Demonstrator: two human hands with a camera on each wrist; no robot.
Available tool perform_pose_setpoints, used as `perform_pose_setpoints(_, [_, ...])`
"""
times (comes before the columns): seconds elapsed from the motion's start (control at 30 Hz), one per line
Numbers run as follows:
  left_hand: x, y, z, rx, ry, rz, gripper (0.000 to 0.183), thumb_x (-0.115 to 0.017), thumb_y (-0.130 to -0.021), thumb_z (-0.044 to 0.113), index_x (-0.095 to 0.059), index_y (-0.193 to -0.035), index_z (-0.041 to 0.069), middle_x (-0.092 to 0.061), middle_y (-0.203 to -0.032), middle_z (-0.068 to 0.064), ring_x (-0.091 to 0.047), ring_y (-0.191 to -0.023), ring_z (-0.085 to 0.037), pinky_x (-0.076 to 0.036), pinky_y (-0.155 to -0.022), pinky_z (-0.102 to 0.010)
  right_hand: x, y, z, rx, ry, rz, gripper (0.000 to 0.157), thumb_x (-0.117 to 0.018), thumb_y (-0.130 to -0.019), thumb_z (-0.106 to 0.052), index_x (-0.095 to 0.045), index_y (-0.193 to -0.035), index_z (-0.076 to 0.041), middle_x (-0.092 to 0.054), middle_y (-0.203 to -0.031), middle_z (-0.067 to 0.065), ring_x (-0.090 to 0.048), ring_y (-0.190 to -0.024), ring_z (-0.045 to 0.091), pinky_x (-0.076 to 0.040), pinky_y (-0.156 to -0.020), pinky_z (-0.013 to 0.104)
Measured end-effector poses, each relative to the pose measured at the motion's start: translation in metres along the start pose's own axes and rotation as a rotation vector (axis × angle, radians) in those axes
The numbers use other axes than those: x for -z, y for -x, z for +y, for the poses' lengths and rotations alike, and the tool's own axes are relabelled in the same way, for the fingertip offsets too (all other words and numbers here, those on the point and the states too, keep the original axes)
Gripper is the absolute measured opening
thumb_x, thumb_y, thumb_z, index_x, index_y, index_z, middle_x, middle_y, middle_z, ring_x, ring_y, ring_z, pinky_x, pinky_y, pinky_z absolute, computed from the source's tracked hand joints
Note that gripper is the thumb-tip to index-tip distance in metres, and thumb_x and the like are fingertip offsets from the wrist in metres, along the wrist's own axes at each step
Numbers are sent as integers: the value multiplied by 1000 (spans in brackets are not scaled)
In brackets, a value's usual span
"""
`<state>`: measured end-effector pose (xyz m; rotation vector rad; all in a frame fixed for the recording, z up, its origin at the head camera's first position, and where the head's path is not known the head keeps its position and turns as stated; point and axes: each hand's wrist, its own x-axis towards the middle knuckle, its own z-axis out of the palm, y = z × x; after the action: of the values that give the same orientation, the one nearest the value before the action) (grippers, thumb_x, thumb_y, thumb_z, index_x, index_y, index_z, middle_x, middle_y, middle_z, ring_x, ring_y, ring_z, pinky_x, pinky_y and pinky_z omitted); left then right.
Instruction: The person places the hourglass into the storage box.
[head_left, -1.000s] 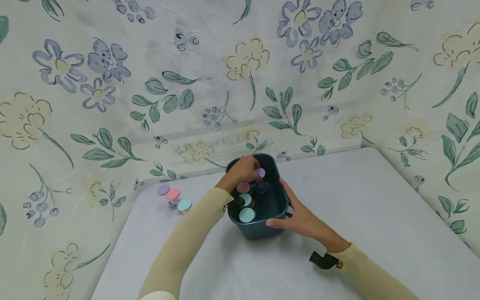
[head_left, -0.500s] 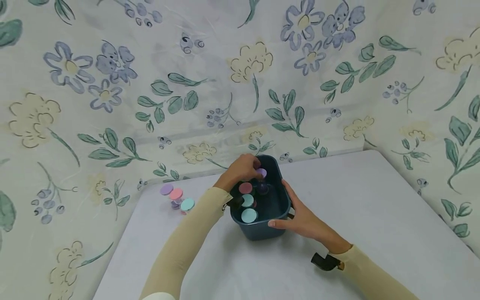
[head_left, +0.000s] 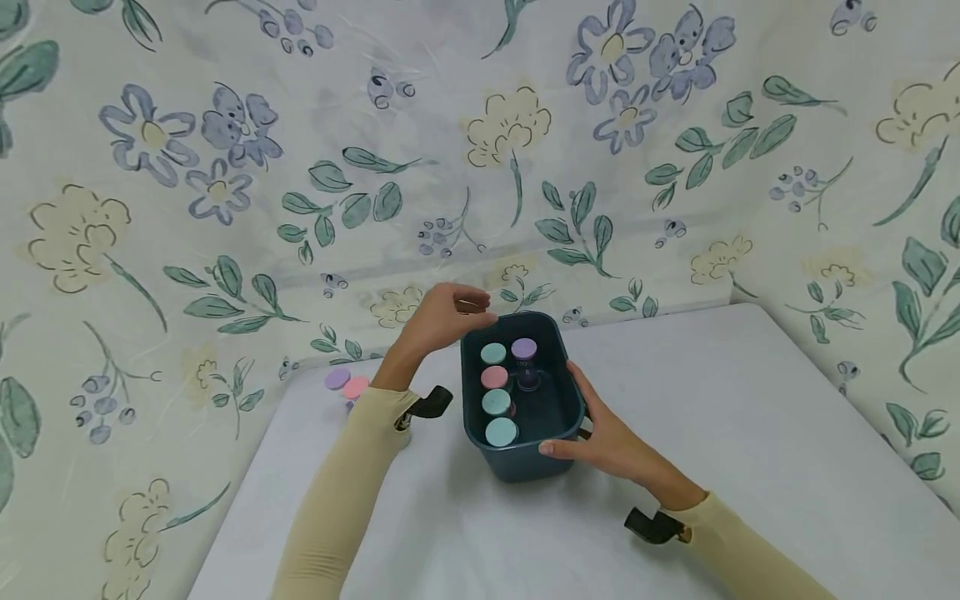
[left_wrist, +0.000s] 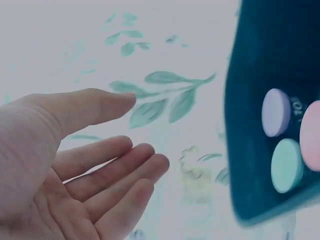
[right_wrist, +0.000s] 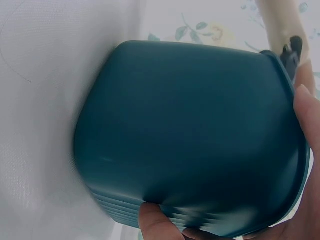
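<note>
In the head view a dark blue-green plastic bin [head_left: 528, 462] stands on the table. Along its left side is a row of small lidded jars: a teal lid [head_left: 492, 354] at the far end, a pink lid [head_left: 494, 377], then two more teal lids. One purple-lidded jar [head_left: 523, 348] is at the far right inside. My left hand [head_left: 447, 319] hovers beyond the bin's far left rim, holding nothing; the left wrist view shows its fingers loosely spread. My right hand [head_left: 600, 429] grips the near right corner, thumb on the near rim, fingers against the ribbed side.
On the table [head_left: 712, 400], left of the bin, are jars with a purple lid [head_left: 337, 379] and a pink lid [head_left: 356, 387], partly hidden by my left sleeve. A floral cloth [head_left: 420, 125] hangs behind the table. Black wrist cameras [head_left: 431, 403] sit on both cuffs.
My left hand has let go of the purple-lidded jar and moved up and left out of the bin, uncovering the far teal lid. The right hand keeps its hold on the bin.
</note>
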<state>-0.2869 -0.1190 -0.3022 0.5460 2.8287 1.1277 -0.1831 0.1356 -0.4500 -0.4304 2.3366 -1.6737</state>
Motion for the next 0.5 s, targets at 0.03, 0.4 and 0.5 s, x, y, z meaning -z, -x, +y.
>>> perform_pose_setpoints(0.03, [4,4,-3,-2,14,17,41,-71,-89,26,-65,-125,6,-67,-127,-14,-65,-118,-29,-54,-100,-45,0,0,0,1,2,1,114,-81,-77,-45,1,-155,-44,-1,-168,3,-13,-153,42,-38,-110,61])
perform_pose_setpoints(0.4, [45,64,-43,56,87,218,43,-68,-92,37,-65,-126,11,-65,-129,-11,-61,-125,-29,-48,-106,-50,0,1,0,-13,17,11,116,-82,-75,-47,2,-154,-48,-1,-168,1,-14,-152,41,-39,-110,61])
perform_pose_setpoints(0.5, [51,79,-57,97,97,261,44,-66,-93,39,-64,-127,11,-65,-130,-11,-61,-124,-27,-49,-105,-46,0,1,-1,-11,11,12,116,-83,-75,-46,2,-154,-48,-1,-168,1,-15,-153,40,-38,-110,61])
